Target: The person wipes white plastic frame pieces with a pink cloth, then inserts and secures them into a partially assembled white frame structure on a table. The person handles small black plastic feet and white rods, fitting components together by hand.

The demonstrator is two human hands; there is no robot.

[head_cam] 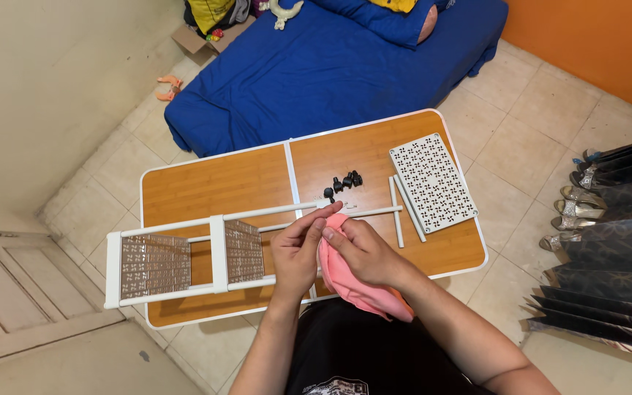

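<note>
Presently both hands, left hand (295, 252) and right hand (360, 251), clamp a pink cloth (356, 281) at the worktop's (257, 175) near edge, beside the white rack frame (184, 260).

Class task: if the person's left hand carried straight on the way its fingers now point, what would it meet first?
Probably the small black caster wheels on the table, just past the white rack tube; the left hand points up and right, though depth is uncertain.
</note>
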